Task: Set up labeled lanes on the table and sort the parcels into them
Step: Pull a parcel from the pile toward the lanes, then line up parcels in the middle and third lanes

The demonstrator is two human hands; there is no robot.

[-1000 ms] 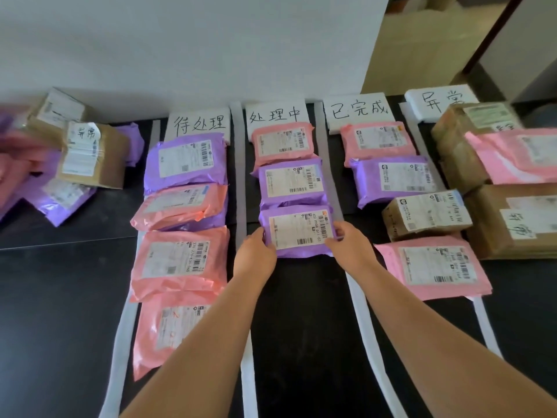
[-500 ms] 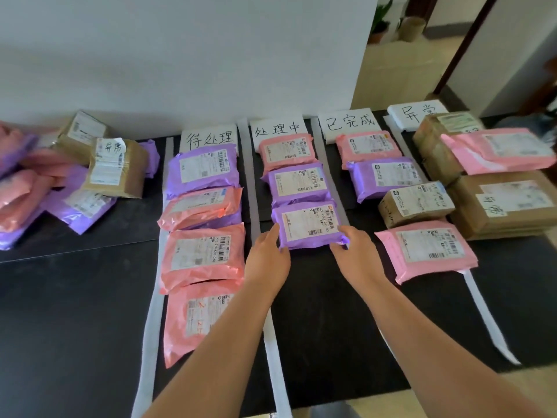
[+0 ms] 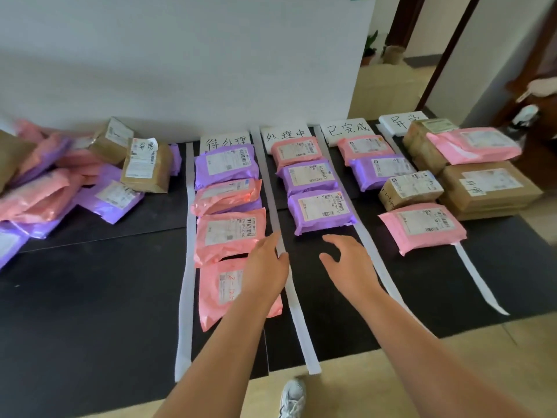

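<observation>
Halfway back from the near edge of the worktop (image 3: 90,297), left hand (image 3: 265,263) and right hand (image 3: 346,263) hover, fingers loose, holding nothing; purple parcel (image 3: 321,211) lies just beyond, third in the second lane (image 3: 304,297).

Plain white wall (image 3: 180,55) behind a black counter (image 3: 90,297). Beige tiled floor (image 3: 497,366) shows in front and off to the right, where a dark wooden door frame (image 3: 402,19) opens onto a brighter room with a potted plant (image 3: 370,45). Soft daylight everywhere.
</observation>
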